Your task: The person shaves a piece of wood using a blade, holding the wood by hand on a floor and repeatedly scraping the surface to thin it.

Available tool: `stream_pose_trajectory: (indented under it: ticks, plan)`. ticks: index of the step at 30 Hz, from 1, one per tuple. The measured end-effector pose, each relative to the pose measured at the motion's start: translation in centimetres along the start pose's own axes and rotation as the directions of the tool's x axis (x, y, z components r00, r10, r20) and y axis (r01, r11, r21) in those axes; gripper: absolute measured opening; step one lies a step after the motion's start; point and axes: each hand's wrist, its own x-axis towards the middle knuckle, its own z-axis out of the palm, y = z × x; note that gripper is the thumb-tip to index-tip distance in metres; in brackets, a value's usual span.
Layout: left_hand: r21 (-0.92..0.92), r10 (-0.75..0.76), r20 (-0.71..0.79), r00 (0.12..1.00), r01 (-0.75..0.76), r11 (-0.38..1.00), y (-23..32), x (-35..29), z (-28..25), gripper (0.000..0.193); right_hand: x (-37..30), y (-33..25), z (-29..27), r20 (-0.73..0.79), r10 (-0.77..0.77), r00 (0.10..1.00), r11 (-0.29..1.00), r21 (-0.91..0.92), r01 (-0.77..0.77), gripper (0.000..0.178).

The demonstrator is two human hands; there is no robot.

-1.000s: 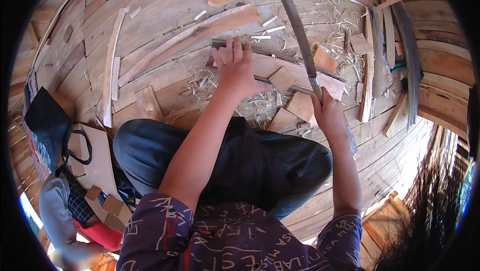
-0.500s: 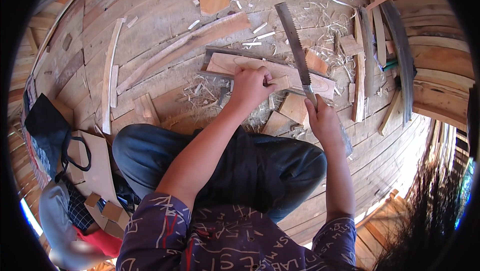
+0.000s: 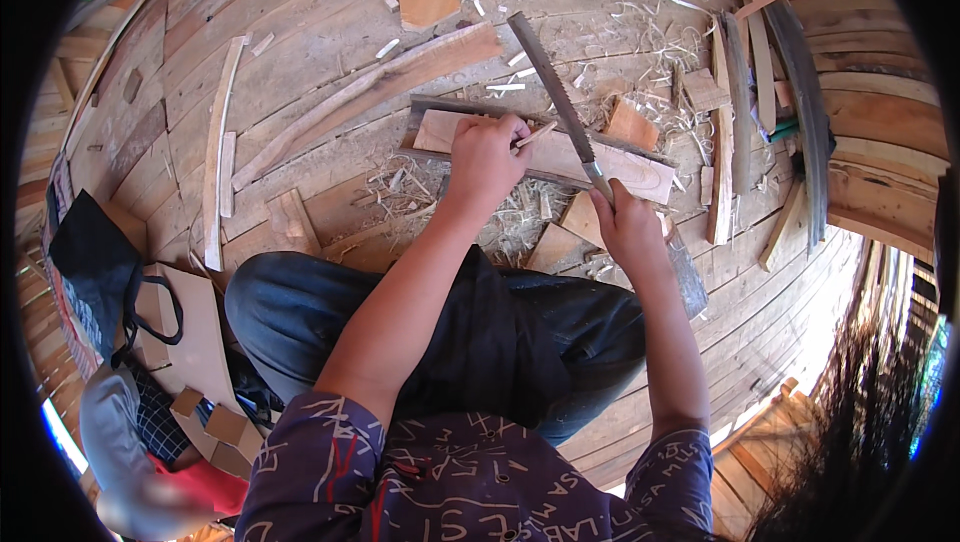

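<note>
Trousers (image 3: 290, 304): dark, creased cloth, covering the person's folded legs. Right hand (image 3: 630, 227): forearm is reaching forward from the lower right; fingers are wrapping closely round the handle of a saw (image 3: 552, 87). Left hand (image 3: 486, 154): forearm is slanting up and rightward; fingers are curling inward, pinching a small, pale wood piece (image 3: 538, 134) over the board. Board (image 3: 625, 172): long, pale, flat, with curved grain toward its right end; it is lying beside dark strips. Saw: long, narrow, dull metal blade, coarse teeth along its right edge, is crossing above the board, tip pointing away and leftward; whether it is touching cannot be told. Plank (image 3: 370, 102): rough, tapering, is lying beyond. Square block (image 3: 428, 0): flat, orange-brown, is resting farthest on the floor (image 3: 300, 2) of worn boards.
</note>
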Motion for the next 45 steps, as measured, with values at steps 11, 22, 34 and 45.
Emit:
stream_pose_trajectory:
  ticks: [11,22,34,45]
  plan:
    - [-0.058,-0.030,-0.001,1.000,0.030,0.998,0.0,0.0,0.2,0.014,1.0,-0.6,0.4,0.009,-0.022,1.000,0.999,0.032,0.022,0.028]
    - [-0.038,0.031,-0.018,0.999,-0.032,0.999,0.1,0.1,0.1,0.018,1.5,-0.6,0.3,0.025,-0.074,0.997,0.997,-0.015,0.074,0.027]
    - [-0.043,-0.026,0.035,0.999,0.028,0.999,0.3,-0.1,0.2,0.016,1.6,-1.9,-0.7,0.084,-0.033,0.996,0.985,-0.167,0.047,0.025]
    - [-0.107,0.072,-0.151,0.986,-0.089,0.990,1.1,-0.1,-0.3,0.017,-0.3,-4.1,-1.4,-0.009,0.010,1.000,0.961,-0.276,-0.012,0.020]
